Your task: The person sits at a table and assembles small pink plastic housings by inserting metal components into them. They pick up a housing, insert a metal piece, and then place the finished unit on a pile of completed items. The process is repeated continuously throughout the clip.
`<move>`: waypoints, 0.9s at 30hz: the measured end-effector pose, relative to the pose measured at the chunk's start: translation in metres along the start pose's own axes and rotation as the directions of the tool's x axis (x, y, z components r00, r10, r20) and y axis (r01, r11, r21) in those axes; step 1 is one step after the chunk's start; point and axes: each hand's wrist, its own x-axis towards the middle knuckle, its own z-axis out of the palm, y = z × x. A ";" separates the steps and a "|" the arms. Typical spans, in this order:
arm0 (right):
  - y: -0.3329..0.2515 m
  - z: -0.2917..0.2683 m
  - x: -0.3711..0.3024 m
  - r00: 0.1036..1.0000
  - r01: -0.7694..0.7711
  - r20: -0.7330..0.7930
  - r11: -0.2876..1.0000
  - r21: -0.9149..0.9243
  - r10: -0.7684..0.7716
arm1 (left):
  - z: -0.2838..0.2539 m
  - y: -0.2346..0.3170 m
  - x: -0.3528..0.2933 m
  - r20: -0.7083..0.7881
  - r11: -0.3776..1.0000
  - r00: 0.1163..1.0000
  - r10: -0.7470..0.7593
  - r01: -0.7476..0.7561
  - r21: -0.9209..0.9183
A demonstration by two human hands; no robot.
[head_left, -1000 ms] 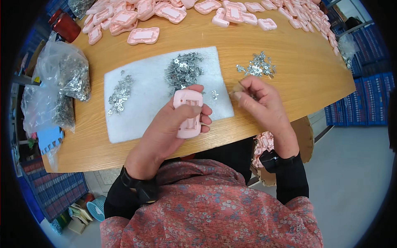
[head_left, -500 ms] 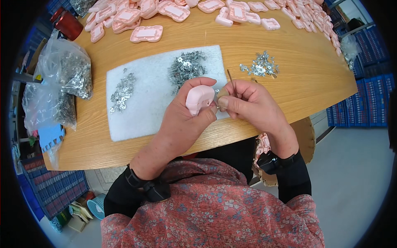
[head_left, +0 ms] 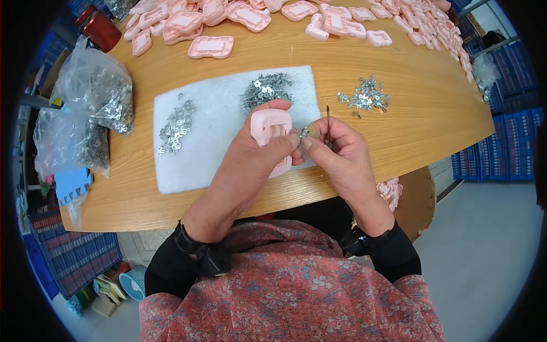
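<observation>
My left hand (head_left: 248, 151) is closed round a pink plastic shell (head_left: 262, 122), whose hollow, ribbed side with a rectangular opening faces up. My right hand (head_left: 343, 157) is closed too, with a thin dark metal rod (head_left: 328, 121) sticking up between its fingers. Right thumb and forefinger pinch a small silvery metal piece (head_left: 304, 132), which the left thumb tip also meets beside the shell. A tan cover (head_left: 314, 130) shows at the right forefinger's tip. Under the hands lies a white foam mat (head_left: 219, 125) bearing a pile of small metal pieces (head_left: 266, 90).
Another small pile of metal pieces (head_left: 178, 126) lies on the mat's left, and more metal clips (head_left: 367, 96) on the wooden table (head_left: 421, 119). Pink shells (head_left: 211, 47) crowd the far edge. Bags of metal parts (head_left: 108, 100) and a red canister (head_left: 99, 28) stand left.
The pink shell has turned from edge-on to show its hollow side. My right hand has tipped, and the rod now stands more upright. The view has shifted slightly.
</observation>
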 end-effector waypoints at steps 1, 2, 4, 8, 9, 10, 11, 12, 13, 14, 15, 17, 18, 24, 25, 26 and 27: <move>-0.002 0.002 0.000 1.000 -0.018 0.002 0.999 0.035 0.018 | -0.001 0.000 0.000 0.006 1.000 1.000 -0.011 0.011 -0.018; -0.005 0.003 0.000 1.000 -0.018 -0.002 0.999 0.026 0.018 | 0.001 0.002 -0.001 -0.005 0.999 0.999 -0.042 0.041 -0.032; -0.008 0.004 0.001 1.000 -0.019 -0.013 1.000 0.008 0.019 | 0.005 0.008 -0.004 -0.024 0.993 0.994 -0.104 0.103 -0.060; -0.011 -0.008 0.000 0.999 0.049 0.005 0.979 -0.200 -0.049 | -0.009 0.012 0.001 0.159 0.944 0.983 -0.087 0.132 -0.303; -0.012 -0.010 -0.002 0.999 0.030 0.018 0.982 -0.187 -0.027 | -0.010 0.010 0.002 0.163 0.953 0.985 -0.047 0.093 -0.289; -0.013 -0.011 -0.003 0.999 0.011 0.031 0.985 -0.175 -0.005 | -0.011 0.010 0.003 0.168 0.960 0.986 -0.007 0.054 -0.275; -0.012 -0.012 -0.004 0.997 -0.039 0.068 0.990 -0.136 0.049 | -0.011 0.011 0.003 0.154 0.971 0.986 0.060 -0.021 -0.239; -0.010 -0.013 -0.006 0.990 -0.092 0.102 0.991 -0.099 0.102 | -0.010 0.012 0.004 0.146 0.975 0.981 0.124 -0.093 -0.202; -0.011 -0.012 -0.008 0.976 -0.161 0.140 0.986 -0.034 0.165 | -0.008 0.012 0.005 0.140 0.972 0.972 0.188 -0.165 -0.165; -0.010 -0.011 -0.010 0.958 -0.234 0.179 0.972 0.026 0.226 | -0.004 0.014 0.004 0.085 0.970 0.970 0.229 -0.220 -0.103; -0.013 -0.006 -0.011 0.930 -0.322 0.222 0.940 0.112 0.293 | 0.003 0.016 0.003 0.035 0.962 0.962 0.270 -0.269 -0.040; -0.014 0.001 -0.011 0.893 -0.419 0.292 0.868 0.267 0.342 | 0.011 0.017 0.000 0.001 0.945 0.946 0.324 -0.324 0.051; -0.011 0.003 -0.010 0.889 -0.431 0.316 0.836 0.340 0.331 | 0.012 0.017 -0.002 0.010 0.939 0.942 0.334 -0.334 0.078; 0.007 -0.014 -0.002 0.938 -0.101 0.341 0.990 0.103 0.060 | -0.009 0.023 -0.009 0.074 0.976 0.976 0.204 -0.197 -0.091; 0.003 -0.017 -0.002 0.928 -0.004 0.373 1.000 -0.008 0.006 | -0.016 0.030 -0.008 0.070 0.989 0.988 0.135 -0.130 -0.068; -0.002 -0.017 -0.002 0.912 0.098 0.409 0.988 -0.115 -0.043 | -0.030 0.029 0.000 0.131 1.000 0.991 0.015 -0.016 0.005; -0.010 -0.014 -0.003 0.911 0.096 0.412 0.981 -0.167 -0.019 | -0.029 0.030 -0.002 0.153 0.992 0.987 -0.043 0.024 0.125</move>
